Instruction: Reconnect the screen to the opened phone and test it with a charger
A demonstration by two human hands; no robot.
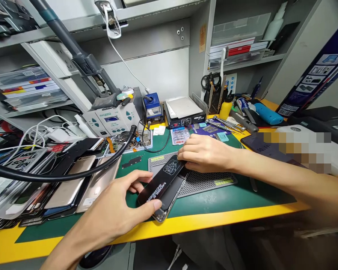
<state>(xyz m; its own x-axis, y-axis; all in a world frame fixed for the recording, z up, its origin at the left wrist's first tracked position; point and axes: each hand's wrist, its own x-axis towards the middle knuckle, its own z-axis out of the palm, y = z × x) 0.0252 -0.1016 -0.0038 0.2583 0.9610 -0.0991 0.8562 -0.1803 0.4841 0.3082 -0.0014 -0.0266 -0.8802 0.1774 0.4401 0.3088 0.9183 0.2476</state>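
A black phone screen part (163, 177) with "MOBILE SCREEN" lettering lies slanted over an open phone body (171, 195), partly on a grey perforated mat (198, 183). Around its lower end is my left hand (124, 202), fingers at the far side and thumb on the near edge, so it grips the phone. At the upper end, my right hand (204, 152) has its fingers curled and pressed together on the black part's top edge. What exactly the right fingertips pinch is hidden.
Stacked phones and panels (70, 182) stand at the left, under a thick black hose (101, 168). Behind are a parts tray (129, 140), a soldering station (112, 120) and a heating plate (186, 112). Tweezers and screwdrivers (225, 123) and a dark phone (266, 148) lie right.
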